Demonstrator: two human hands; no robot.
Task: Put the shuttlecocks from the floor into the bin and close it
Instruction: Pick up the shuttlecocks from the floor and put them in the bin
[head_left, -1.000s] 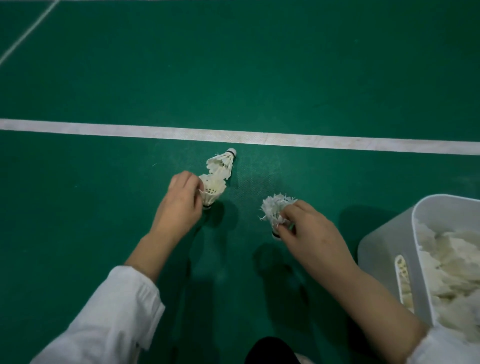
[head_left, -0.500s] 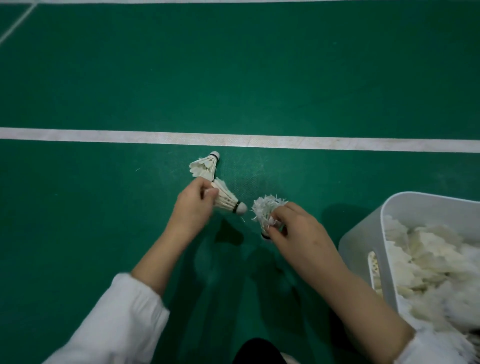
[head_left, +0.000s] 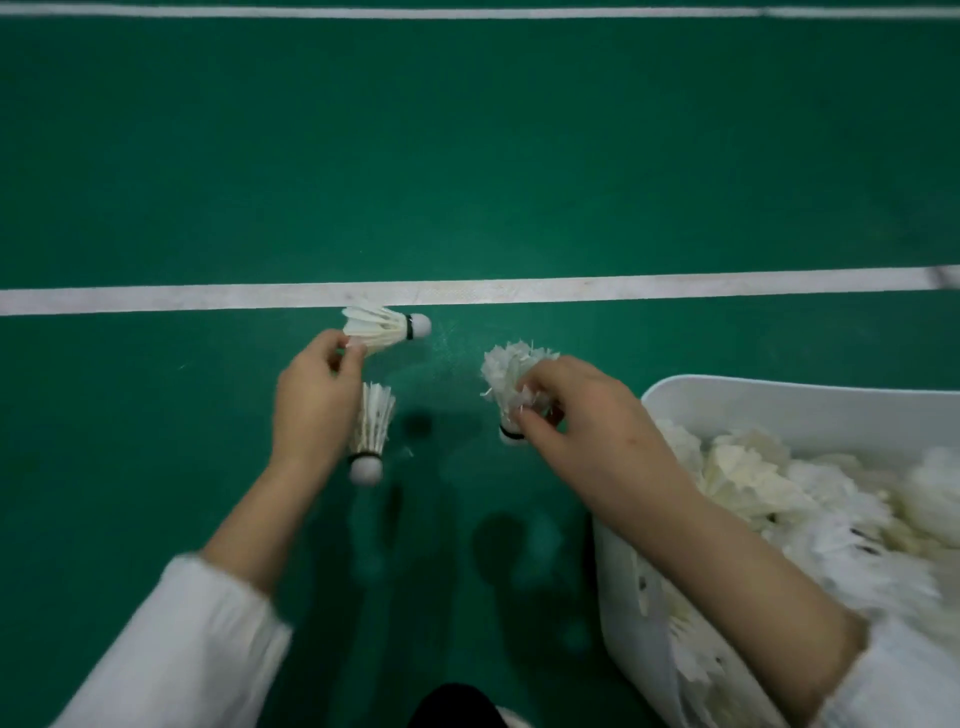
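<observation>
My left hand (head_left: 311, 400) holds one white shuttlecock (head_left: 370, 436) with its cork hanging down, and its fingertips pinch the feathers of a second shuttlecock (head_left: 384, 328) that lies near the white line, cork to the right. My right hand (head_left: 576, 410) grips a ragged shuttlecock (head_left: 506, 374), feathers up, just above the green floor. The white plastic bin (head_left: 779, 395) stands open at the right, close to my right forearm, heaped with worn shuttlecocks (head_left: 769, 478).
A white court line (head_left: 156, 299) crosses the green floor just beyond the hands, and another runs along the top edge. Something dark (head_left: 457, 706) shows at the bottom middle. No lid is in view.
My left hand turned its shuttlecock cork-down and reached up to pinch the second one by the line. The right hand kept its ragged shuttlecock. The view shifted so that more of the bin shows.
</observation>
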